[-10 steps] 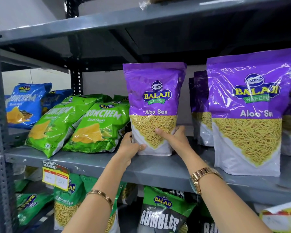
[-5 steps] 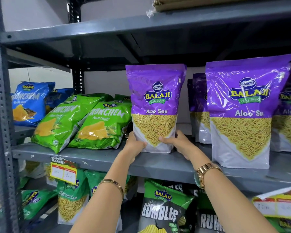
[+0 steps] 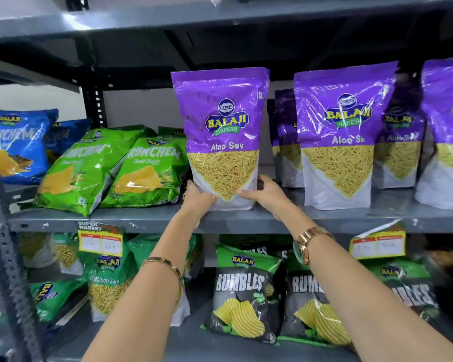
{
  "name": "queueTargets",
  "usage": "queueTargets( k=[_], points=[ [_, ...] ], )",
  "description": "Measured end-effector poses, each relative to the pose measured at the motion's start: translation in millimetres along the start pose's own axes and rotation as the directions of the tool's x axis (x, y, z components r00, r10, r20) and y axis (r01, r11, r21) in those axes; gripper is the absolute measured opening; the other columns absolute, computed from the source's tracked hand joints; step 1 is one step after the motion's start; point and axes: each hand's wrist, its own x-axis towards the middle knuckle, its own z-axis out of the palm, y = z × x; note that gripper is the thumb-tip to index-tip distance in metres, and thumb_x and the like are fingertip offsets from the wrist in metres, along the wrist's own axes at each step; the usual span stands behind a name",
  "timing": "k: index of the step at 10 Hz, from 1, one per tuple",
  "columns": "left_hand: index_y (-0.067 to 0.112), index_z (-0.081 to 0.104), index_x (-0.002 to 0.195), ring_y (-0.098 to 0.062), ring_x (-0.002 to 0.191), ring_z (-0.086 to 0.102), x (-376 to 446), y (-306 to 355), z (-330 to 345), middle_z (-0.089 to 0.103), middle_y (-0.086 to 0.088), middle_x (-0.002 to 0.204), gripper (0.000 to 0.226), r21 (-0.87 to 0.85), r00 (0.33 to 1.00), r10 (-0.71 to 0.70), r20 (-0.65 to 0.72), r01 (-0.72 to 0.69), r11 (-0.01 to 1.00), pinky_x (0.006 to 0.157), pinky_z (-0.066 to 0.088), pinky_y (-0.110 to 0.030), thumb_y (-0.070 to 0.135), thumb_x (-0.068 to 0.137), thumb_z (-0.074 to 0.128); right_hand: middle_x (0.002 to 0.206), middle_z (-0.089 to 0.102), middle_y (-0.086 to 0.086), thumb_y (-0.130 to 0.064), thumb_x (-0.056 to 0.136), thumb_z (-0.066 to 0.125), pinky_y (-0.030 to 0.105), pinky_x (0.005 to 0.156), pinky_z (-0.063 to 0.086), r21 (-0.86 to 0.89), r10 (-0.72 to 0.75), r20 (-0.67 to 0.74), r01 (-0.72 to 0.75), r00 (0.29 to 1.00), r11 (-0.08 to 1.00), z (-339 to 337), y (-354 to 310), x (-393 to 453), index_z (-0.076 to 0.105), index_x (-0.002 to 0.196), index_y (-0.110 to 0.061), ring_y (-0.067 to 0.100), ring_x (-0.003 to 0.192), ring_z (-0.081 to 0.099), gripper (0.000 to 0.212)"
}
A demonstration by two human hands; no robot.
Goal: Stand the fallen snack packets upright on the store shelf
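Note:
A purple Aloo Sev packet [image 3: 221,118] stands upright on the grey middle shelf [image 3: 147,218]. My left hand [image 3: 198,195] grips its lower left corner and my right hand [image 3: 266,193] grips its lower right corner. To its left, two green Crunchem packets [image 3: 89,168] [image 3: 147,173] lean back, tilted against more green packets behind. To its right, more purple Aloo Sev packets [image 3: 338,131] stand upright in rows.
Blue Crunchem packets [image 3: 19,145] sit at the far left of the shelf. The shelf below holds black Rumbles packets [image 3: 242,291] and green sev packets [image 3: 107,278]. Yellow price tags [image 3: 100,240] hang from the shelf edge. A perforated upright post [image 3: 0,231] stands at left.
The view has moved back and to the left a little. Both hands still hold the bottom of the purple packet, which stands upright at the same place on the shelf.

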Motion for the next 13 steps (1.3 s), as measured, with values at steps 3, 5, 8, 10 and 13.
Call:
queueTargets(
  k=[3,5,8,10,13],
  points=[
    [0.008,0.015,0.144,-0.019,0.144,-0.002,-53,-5,46,-0.012,0.001,0.15,0.083,0.269,0.644,0.765,-0.021,-0.733,0.625,0.112,-0.001,-0.008,0.014,0.079,0.067,0.098,0.061,0.018,-0.011,0.081,0.056,0.033,0.082,0.04,-0.5,-0.651,-0.499,0.424,0.572,0.755,-26,-8,-39,0.054,0.104,0.0,0.031,0.092,0.054,0.026],
    [0.011,0.026,0.142,-0.013,0.141,0.016,-51,11,108,0.015,-0.001,0.155,0.068,0.231,0.646,0.733,0.213,-0.762,0.605,0.106,0.006,-0.007,0.019,0.085,0.062,0.105,0.061,0.025,-0.018,0.076,0.061,0.04,0.088,0.034,-0.801,-0.796,-0.447,0.213,0.407,0.559,-113,1,-42,0.05,0.108,-0.001,0.032,0.101,0.049,0.038],
    [0.007,0.021,0.143,-0.029,0.134,0.036,-35,29,161,0.04,-0.014,0.146,0.085,0.41,0.841,0.315,0.439,-0.5,0.763,0.104,0.033,-0.033,0.045,0.079,0.063,0.137,0.046,0.014,-0.04,0.084,0.058,0.036,0.1,0.035,-0.007,-0.118,-0.575,0.139,0.81,0.99,-169,34,-28,0.028,0.131,-0.004,0.025,0.123,0.044,0.067],
    [0.001,0.049,0.119,-0.029,0.114,0.053,-30,34,164,0.059,-0.015,0.124,0.047,0.42,0.853,0.271,0.445,-0.466,0.779,0.092,0.042,-0.034,0.031,0.085,0.059,0.129,0.044,0.003,-0.02,0.083,0.063,0.036,0.105,0.033,0.088,-0.131,-0.42,0.185,0.898,0.979,-169,42,-18,0.018,0.133,-0.005,0.019,0.123,0.043,0.068],
    [0.012,0.05,0.116,-0.028,0.114,0.053,-40,36,163,0.06,-0.01,0.122,0.038,0.408,0.879,0.295,0.376,-0.442,0.798,0.087,0.04,-0.029,0.029,0.083,0.061,0.144,0.038,0.007,-0.031,0.078,0.067,0.033,0.106,0.03,-0.01,-0.166,-0.461,0.182,0.872,0.983,-168,37,-27,0.017,0.142,-0.011,0.019,0.129,0.038,0.083]
  ],
)
